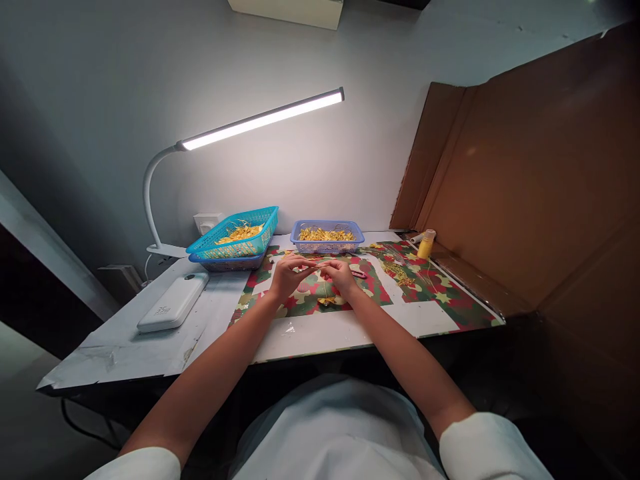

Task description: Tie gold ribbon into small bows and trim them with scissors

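Observation:
My left hand (290, 277) and my right hand (339, 275) meet above the camouflage-patterned mat, each in a pinch. What sits between their fingertips is too small to make out. Below the hands is a small gold ornament (327, 301), with a thin thread (325, 288) running up from it toward my right fingers; whether the ornament hangs or rests on the mat I cannot tell. Just past my right hand lies a pink-handled tool (359, 274), partly hidden. Farther right, a tangle of gold chain (397, 272) lies on the mat.
A turquoise basket (270, 223) of gold pieces is stacked on a blue one at the left rear. Another blue basket (327, 247) stands behind my hands. A white power bank (175, 303), desk lamp (150, 193), yellow bottle (425, 247) and tall cardboard wall (525, 180) surround the workspace.

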Available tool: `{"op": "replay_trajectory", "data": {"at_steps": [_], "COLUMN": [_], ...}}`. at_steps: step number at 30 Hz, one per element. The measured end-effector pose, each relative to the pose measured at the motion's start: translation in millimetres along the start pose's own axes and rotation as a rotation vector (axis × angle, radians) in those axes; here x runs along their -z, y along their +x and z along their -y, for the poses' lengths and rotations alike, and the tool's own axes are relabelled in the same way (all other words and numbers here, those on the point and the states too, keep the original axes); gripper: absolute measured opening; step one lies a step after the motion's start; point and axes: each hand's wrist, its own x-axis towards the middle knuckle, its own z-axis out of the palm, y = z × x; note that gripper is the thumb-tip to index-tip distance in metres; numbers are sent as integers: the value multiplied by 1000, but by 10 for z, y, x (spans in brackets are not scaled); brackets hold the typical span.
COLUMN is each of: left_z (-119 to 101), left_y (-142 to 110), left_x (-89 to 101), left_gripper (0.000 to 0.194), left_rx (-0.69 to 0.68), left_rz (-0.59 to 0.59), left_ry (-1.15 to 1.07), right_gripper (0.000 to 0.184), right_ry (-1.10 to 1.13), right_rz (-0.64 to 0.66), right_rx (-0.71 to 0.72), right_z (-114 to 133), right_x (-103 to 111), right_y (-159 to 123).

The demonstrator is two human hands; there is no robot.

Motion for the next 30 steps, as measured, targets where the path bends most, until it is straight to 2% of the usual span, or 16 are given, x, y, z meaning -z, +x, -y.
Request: {"op": "replay_trajectory", "data": {"at_steps": [8,16,30], "left_z": [69,61,159], "left_y": [-5,-10,-22], "left_x": [-21,-40,-66], "left_gripper": [30,31,28], "left_rx": [88,137,129], "left_rz": [-27,14,-27], "left_ry": [-56,-110,-114], "right_gripper": [21,22,27], "right_ry": [-42,-2,107], "right_rz": [-57,34,65], "right_rx": [-1,-3,-171], "right_z": [43,40,65], "right_x": [-3,-6,20], "right_y": [-17,-23,-24]}}
